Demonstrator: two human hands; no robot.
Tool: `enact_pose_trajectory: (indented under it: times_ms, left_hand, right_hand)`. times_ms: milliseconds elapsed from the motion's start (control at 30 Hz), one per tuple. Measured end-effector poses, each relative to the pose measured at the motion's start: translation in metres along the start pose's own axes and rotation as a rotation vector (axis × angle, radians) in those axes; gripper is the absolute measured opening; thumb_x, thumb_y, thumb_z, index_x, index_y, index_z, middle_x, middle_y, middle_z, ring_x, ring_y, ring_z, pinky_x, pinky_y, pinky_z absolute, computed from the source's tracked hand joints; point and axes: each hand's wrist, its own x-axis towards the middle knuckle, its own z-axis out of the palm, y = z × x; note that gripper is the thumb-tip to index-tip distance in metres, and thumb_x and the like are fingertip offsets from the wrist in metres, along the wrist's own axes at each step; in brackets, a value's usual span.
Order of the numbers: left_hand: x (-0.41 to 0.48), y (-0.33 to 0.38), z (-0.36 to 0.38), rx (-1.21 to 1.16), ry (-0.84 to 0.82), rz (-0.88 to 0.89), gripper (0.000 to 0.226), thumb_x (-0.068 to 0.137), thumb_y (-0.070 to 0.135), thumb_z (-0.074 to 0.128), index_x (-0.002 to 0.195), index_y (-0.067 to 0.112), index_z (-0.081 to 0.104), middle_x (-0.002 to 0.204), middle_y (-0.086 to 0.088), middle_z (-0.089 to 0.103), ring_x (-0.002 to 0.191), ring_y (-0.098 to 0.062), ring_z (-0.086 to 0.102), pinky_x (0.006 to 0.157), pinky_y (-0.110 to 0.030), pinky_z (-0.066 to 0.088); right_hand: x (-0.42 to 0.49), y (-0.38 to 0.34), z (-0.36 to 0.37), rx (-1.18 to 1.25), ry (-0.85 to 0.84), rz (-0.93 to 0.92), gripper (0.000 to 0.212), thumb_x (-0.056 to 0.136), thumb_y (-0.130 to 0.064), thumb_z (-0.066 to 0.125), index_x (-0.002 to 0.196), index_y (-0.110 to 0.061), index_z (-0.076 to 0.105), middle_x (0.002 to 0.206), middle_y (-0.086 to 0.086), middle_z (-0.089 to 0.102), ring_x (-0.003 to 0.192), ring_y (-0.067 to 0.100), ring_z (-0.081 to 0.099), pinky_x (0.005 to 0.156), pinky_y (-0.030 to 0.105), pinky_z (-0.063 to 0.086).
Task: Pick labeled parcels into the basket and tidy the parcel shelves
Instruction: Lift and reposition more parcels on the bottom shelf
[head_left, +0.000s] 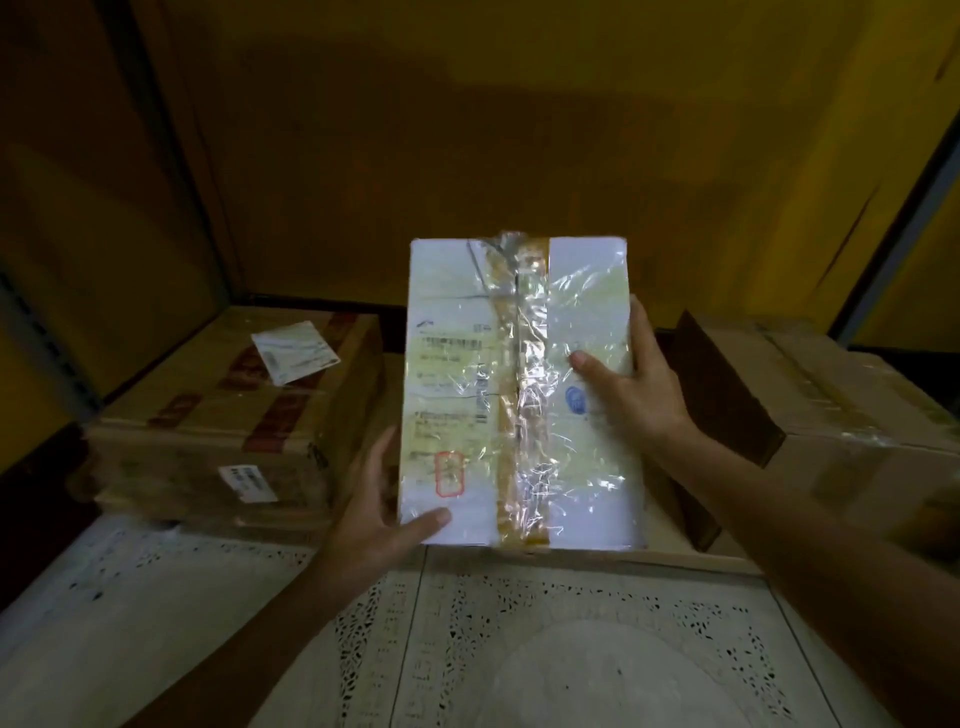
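Observation:
A flat white parcel (519, 395) wrapped in clear and brown tape fills the middle of the head view, its printed label with barcodes facing me. My left hand (379, 514) grips its lower left corner, thumb on the front face. My right hand (628, 384) grips its right edge, thumb pressed on the front and fingers behind. The parcel is held up above the shelf, tilted toward me. No basket is in sight.
A brown cardboard box (234, 415) with red tape and a loose white label (293, 351) sits at left. Another cardboard box (831, 410) stands at right. White perforated boards (519, 649) lie in front. Yellow walls and grey shelf posts enclose the space.

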Motion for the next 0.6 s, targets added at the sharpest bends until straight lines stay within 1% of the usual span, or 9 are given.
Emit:
enact_pose_trajectory:
  times_ms: [100, 167, 200, 267, 333, 400, 467, 533, 600]
  left_hand:
    - [0.0, -0.016, 0.006, 0.024, 0.048, 0.025, 0.059, 0.083, 0.011, 0.063, 0.128, 0.04, 0.037, 0.123, 0.021, 0.053, 0.111, -0.003, 0.056, 0.079, -0.014, 0.051]
    - [0.005, -0.022, 0.008, 0.154, 0.143, 0.051, 0.04, 0.089, 0.01, 0.054, 0.122, 0.031, 0.046, 0.119, 0.023, 0.053, 0.112, -0.007, 0.056, 0.084, -0.014, 0.046]
    - [0.007, -0.022, 0.007, 0.223, 0.178, 0.04, 0.034, 0.09, 0.013, 0.053, 0.119, 0.03, 0.05, 0.118, 0.017, 0.055, 0.113, -0.013, 0.056, 0.087, -0.02, 0.046]
    - [0.008, -0.022, 0.004, 0.306, 0.144, -0.02, 0.032, 0.087, 0.024, 0.059, 0.117, 0.035, 0.052, 0.118, 0.013, 0.054, 0.111, -0.012, 0.054, 0.089, -0.022, 0.042]
    - [0.003, -0.023, 0.002, 0.353, 0.037, -0.076, 0.049, 0.078, 0.035, 0.069, 0.123, 0.036, 0.05, 0.119, 0.019, 0.051, 0.107, -0.004, 0.051, 0.086, -0.02, 0.044]
    - [-0.002, -0.024, 0.002, 0.441, 0.019, -0.043, 0.06, 0.078, 0.03, 0.07, 0.132, 0.031, 0.045, 0.12, 0.012, 0.054, 0.1, -0.006, 0.055, 0.078, -0.016, 0.048]
    - [-0.001, -0.02, 0.003, 0.513, 0.09, -0.029, 0.052, 0.086, 0.022, 0.062, 0.135, 0.026, 0.044, 0.114, -0.007, 0.063, 0.088, -0.017, 0.061, 0.071, -0.019, 0.05]
    - [0.004, -0.016, 0.003, 0.608, 0.14, -0.041, 0.048, 0.09, 0.017, 0.054, 0.137, 0.019, 0.042, 0.126, -0.015, 0.056, 0.106, -0.027, 0.057, 0.088, -0.032, 0.048]
    - [0.008, -0.011, 0.0, 0.804, 0.19, 0.023, 0.045, 0.091, 0.011, 0.05, 0.136, 0.011, 0.042, 0.143, -0.014, 0.04, 0.13, -0.028, 0.038, 0.108, -0.038, 0.034]
  right_hand:
    - [0.002, 0.023, 0.013, -0.247, -0.116, 0.291, 0.052, 0.09, -0.034, 0.056, 0.134, -0.018, 0.032, 0.13, 0.009, 0.051, 0.112, 0.031, 0.057, 0.082, 0.04, 0.051]
    - [-0.006, 0.041, 0.022, -0.42, -0.314, 0.417, 0.064, 0.088, -0.036, 0.059, 0.14, -0.015, 0.027, 0.135, 0.017, 0.046, 0.116, 0.035, 0.052, 0.087, 0.043, 0.05]
    - [-0.009, 0.049, 0.025, -0.482, -0.381, 0.417, 0.072, 0.087, -0.036, 0.061, 0.144, -0.017, 0.022, 0.137, 0.017, 0.044, 0.119, 0.035, 0.05, 0.093, 0.042, 0.047]
    - [-0.011, 0.059, 0.028, -0.49, -0.359, 0.391, 0.069, 0.084, -0.034, 0.066, 0.14, -0.016, 0.032, 0.134, 0.015, 0.046, 0.116, 0.032, 0.051, 0.095, 0.041, 0.047]
    - [-0.009, 0.063, 0.03, -0.443, -0.28, 0.4, 0.058, 0.083, -0.036, 0.066, 0.131, -0.016, 0.041, 0.119, 0.011, 0.053, 0.097, 0.026, 0.058, 0.077, 0.034, 0.053]
    - [-0.005, 0.064, 0.036, -0.517, -0.263, 0.378, 0.046, 0.087, -0.042, 0.058, 0.122, -0.016, 0.044, 0.098, 0.005, 0.054, 0.076, 0.016, 0.056, 0.06, 0.027, 0.047]
    - [0.002, 0.064, 0.048, -0.641, -0.293, 0.315, 0.04, 0.092, -0.045, 0.047, 0.119, -0.015, 0.045, 0.095, 0.007, 0.056, 0.074, 0.016, 0.054, 0.062, 0.03, 0.043]
    - [0.008, 0.06, 0.06, -0.667, -0.295, 0.3, 0.042, 0.093, -0.045, 0.045, 0.121, -0.014, 0.044, 0.105, 0.013, 0.058, 0.085, 0.023, 0.056, 0.07, 0.032, 0.043]
    - [0.013, 0.052, 0.071, -0.582, -0.294, 0.323, 0.045, 0.092, -0.047, 0.047, 0.123, -0.014, 0.045, 0.111, 0.013, 0.058, 0.09, 0.026, 0.057, 0.075, 0.033, 0.046]
